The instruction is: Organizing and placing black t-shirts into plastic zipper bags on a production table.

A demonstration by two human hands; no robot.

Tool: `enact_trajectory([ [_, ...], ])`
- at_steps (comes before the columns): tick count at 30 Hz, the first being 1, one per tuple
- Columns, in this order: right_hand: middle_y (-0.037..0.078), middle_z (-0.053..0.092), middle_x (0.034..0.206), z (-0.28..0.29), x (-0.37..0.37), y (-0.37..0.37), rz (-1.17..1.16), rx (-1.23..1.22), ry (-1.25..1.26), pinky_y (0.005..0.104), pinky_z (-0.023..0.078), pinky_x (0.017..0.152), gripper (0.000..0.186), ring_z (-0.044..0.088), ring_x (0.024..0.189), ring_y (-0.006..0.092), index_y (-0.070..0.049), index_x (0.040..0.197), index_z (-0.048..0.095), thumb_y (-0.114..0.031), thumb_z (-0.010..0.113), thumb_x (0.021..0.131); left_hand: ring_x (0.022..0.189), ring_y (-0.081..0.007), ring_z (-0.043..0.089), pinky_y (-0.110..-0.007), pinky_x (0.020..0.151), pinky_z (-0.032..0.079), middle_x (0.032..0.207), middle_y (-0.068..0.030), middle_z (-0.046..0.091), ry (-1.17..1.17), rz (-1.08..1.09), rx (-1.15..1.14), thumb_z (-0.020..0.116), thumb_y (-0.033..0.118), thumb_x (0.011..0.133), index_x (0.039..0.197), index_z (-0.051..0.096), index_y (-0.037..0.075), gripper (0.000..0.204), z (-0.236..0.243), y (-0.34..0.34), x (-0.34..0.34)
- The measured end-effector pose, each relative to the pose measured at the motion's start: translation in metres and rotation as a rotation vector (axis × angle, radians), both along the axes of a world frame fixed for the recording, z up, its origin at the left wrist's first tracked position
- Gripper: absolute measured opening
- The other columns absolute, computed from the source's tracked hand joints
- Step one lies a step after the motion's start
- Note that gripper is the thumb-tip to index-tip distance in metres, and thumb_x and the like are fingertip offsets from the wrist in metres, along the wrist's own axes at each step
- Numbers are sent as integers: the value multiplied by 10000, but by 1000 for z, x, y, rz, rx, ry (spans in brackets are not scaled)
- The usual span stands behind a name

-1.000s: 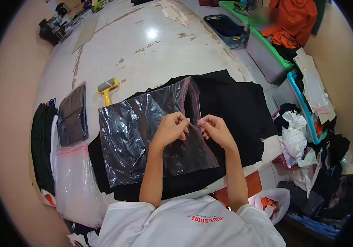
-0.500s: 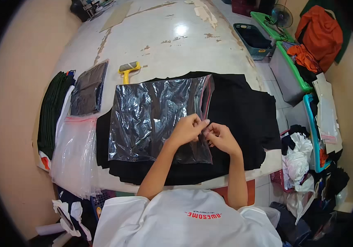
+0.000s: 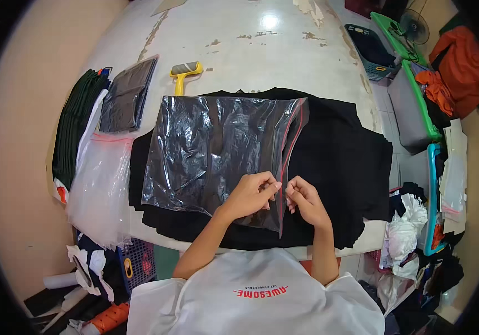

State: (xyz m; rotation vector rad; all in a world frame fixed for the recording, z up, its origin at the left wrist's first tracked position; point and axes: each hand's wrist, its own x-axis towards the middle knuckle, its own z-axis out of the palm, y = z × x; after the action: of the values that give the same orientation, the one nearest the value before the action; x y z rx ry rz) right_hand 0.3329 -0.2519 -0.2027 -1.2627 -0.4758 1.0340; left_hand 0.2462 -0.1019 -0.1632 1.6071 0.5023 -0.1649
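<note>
A clear plastic zip bag [image 3: 186,151] with a dark folded garment inside lies on a pile of black cloth [image 3: 342,162]. Its red-lined mouth faces right and gapes a little at the far end. My left hand [image 3: 253,195] pinches the bag's edge near the front end of that mouth, thumb toward the red strip. Just to the right, my right hand [image 3: 307,204] has its fingers curled together beside the edge; whether they grip anything is hidden.
Left of the cloth lie empty clear zip bags [image 3: 102,184], a packed dark bag [image 3: 128,97] and a stack of dark green garments [image 3: 77,123]. A yellow lint roller [image 3: 182,75] rests beyond. Green-rimmed bins [image 3: 415,106] and piled clothes [image 3: 404,223] stand at the right.
The bag's mouth has skewed, its front corner drawn toward me and its far corner shifted right. My right hand has come slightly away from the edge. The whole view has shifted.
</note>
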Motion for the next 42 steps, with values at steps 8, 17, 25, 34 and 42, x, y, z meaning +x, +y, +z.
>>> enact_trajectory([
  [8, -23, 459, 629, 4, 2, 1, 25, -15, -11, 169, 381, 466, 95, 445, 526, 27, -38, 787, 449, -108, 474, 847, 478, -65, 502, -208, 441, 420, 591, -35, 529, 38, -29, 4, 531, 187, 842, 737, 514, -11, 225, 12, 6, -1],
  [17, -21, 457, 628, 10, 4, -2, 72, -31, -75, 176, 381, 450, 92, 448, 518, 33, -30, 786, 450, -95, 482, 843, 468, -63, 500, -208, 426, 399, 566, -32, 522, -26, -36, -28, 543, 176, 829, 722, 533, -27, 229, 10, 8, -5],
  [25, -22, 459, 643, 16, 0, 0, 132, -58, -91, 182, 397, 459, 71, 458, 527, 37, -36, 803, 455, -94, 482, 832, 490, -57, 496, -207, 445, 423, 590, -18, 517, -9, -14, -5, 554, 163, 831, 717, 528, -21, 218, 17, 8, -17],
  [34, -14, 460, 637, 26, -16, -5, 142, -91, -162, 189, 396, 459, 78, 457, 524, 46, -25, 800, 454, -92, 476, 833, 506, -54, 498, -198, 462, 440, 598, -12, 515, -61, 11, -56, 545, 150, 830, 708, 529, -12, 204, 17, 3, -34],
  [42, -18, 450, 611, 24, -30, -15, 79, -94, -164, 187, 391, 463, 83, 454, 511, 46, -36, 785, 446, -93, 449, 846, 535, -57, 491, -198, 476, 438, 614, -17, 513, -92, -4, -164, 530, 157, 837, 700, 520, -1, 209, 8, -5, -38],
])
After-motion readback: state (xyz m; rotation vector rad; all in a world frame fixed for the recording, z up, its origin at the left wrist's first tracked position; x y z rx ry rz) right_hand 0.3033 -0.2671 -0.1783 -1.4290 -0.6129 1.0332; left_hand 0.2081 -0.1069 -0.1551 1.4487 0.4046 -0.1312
